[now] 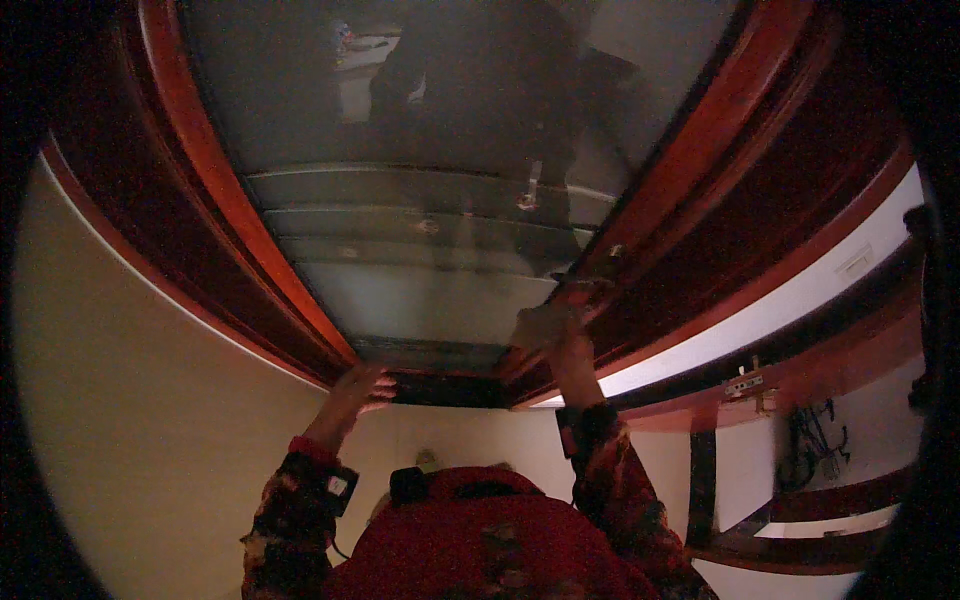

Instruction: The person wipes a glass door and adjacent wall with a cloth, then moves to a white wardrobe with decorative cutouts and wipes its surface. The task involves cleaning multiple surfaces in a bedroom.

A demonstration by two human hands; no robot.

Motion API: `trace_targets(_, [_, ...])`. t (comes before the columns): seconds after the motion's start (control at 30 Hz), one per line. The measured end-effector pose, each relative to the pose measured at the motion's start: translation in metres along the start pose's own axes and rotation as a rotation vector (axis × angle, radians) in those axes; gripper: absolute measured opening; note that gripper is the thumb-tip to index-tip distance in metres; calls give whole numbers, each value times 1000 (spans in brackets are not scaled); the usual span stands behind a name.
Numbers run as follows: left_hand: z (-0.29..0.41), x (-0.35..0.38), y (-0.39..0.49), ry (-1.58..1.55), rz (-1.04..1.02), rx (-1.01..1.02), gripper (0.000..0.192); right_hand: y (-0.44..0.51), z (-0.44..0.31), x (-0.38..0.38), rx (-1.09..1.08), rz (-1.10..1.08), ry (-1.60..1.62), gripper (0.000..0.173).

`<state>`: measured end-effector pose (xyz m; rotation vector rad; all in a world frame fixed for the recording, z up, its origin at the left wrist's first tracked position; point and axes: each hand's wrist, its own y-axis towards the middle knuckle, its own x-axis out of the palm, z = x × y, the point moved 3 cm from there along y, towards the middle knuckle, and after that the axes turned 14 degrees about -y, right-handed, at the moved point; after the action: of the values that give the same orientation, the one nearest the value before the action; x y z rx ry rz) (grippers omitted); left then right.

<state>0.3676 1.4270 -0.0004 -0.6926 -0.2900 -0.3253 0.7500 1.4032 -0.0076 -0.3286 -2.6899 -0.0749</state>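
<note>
Before me stands a glass pane (420, 300) in a glossy red-brown wooden frame (225, 217), part of a door or window. My left hand (358, 394) is at the frame's lower left corner, fingers spread, with nothing seen in it. On the right side of the frame, my right hand (566, 341) is raised just below a dark handle (581, 278). That hand is blurred and dim; whether it grips the frame or holds something, such as a cloth, cannot be made out. A dark silhouette and pale shapes show in the glass, apparently reflections.
A beige surface (150, 360) curves along the left. To the right are a white wall strip with a switch plate (855, 261), a reddish wooden panel with a metal latch (744, 384), and dark tangled items (814, 442). A small dark device (341, 491) sits at my left sleeve.
</note>
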Motion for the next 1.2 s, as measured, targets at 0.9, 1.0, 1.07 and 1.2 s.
trace_targets(0.9, [-141,-162,-122,-379,484,220,40,146,171,204,-824,218,-1661,31])
trace_targets(1.0, [-130,-153,-125,-445,543,187,37,147,166,194,-437,-264,-1535,34])
trace_targets(1.07, [-123,-146,-127,-515,568,170,37,138,141,171,-260,-388,-1424,45])
trace_targets(1.2, [-109,-134,-127,-369,493,186,39,109,81,106,-63,-399,-1134,60])
